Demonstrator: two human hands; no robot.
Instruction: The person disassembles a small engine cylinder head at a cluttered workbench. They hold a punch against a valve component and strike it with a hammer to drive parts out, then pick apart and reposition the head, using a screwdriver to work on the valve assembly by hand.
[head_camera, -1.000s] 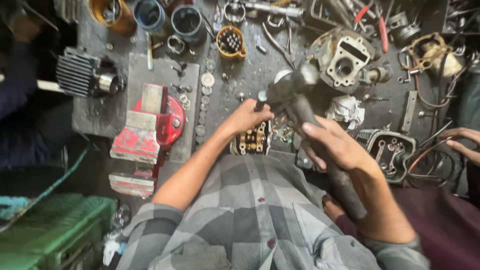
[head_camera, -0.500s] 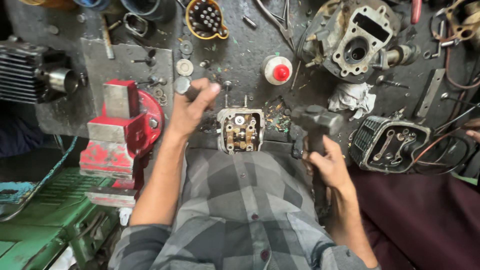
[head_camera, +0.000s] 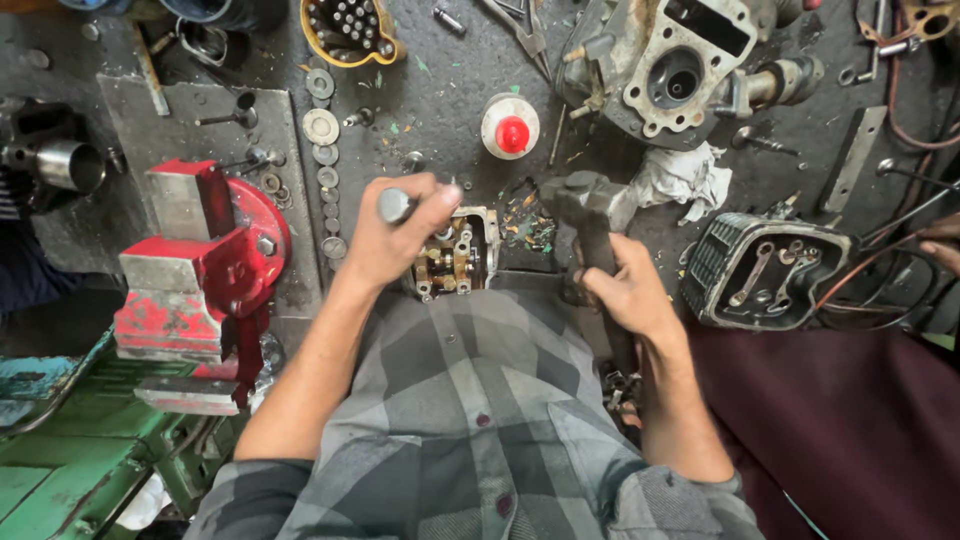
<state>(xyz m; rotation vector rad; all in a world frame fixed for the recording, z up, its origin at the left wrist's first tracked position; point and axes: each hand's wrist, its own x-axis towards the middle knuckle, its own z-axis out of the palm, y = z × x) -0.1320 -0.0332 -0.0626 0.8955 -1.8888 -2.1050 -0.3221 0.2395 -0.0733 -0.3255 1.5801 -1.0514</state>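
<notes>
The fingers (head_camera: 420, 205) of the left hand (head_camera: 395, 238) are curled tight around a short metal rod (head_camera: 393, 205), its rounded end jutting out to the left of the fist. The rod's long axis runs roughly left to right, and its far end, hidden by the fingers, points toward the small cylinder head (head_camera: 460, 252) that sits on the dark tabletop (head_camera: 440, 100) just in front of the person's chest. The left hand is touching or just over that head's left edge. The right hand (head_camera: 622, 290) is wrapped shut around the handle of a heavy hammer (head_camera: 585, 215), whose long axis runs away from the body, its head just right of the cylinder head.
</notes>
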